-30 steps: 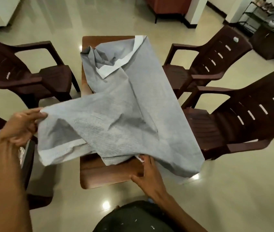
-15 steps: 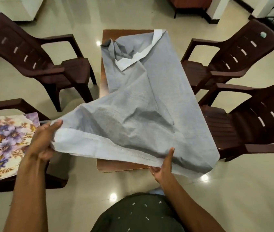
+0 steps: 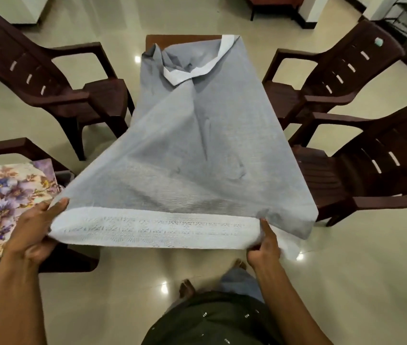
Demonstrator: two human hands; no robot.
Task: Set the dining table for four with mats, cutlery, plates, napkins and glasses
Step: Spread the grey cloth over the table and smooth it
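Observation:
A grey tablecloth (image 3: 197,145) with a pale patterned border covers most of the brown dining table (image 3: 172,39), whose far edge alone shows. The cloth's far end is crumpled, with a white border folded back. I hold the near border stretched out above the floor. My left hand (image 3: 33,232) grips its left corner, thumb on top. My right hand (image 3: 263,247) grips the right corner, fingers curled under the cloth. Floral mats (image 3: 10,195) lie on the seat of the chair at my left.
Dark brown plastic armchairs stand around the table: one at the far left (image 3: 60,83), two on the right (image 3: 334,70) (image 3: 371,170), and one at the near left (image 3: 10,145) under the mats. The floor is glossy tile. My feet show below the cloth.
Both hands pulled the near edge of the cloth toward me and spread apart, so the border is now taut and straight. The table's near end, bare before, is now hidden under the cloth.

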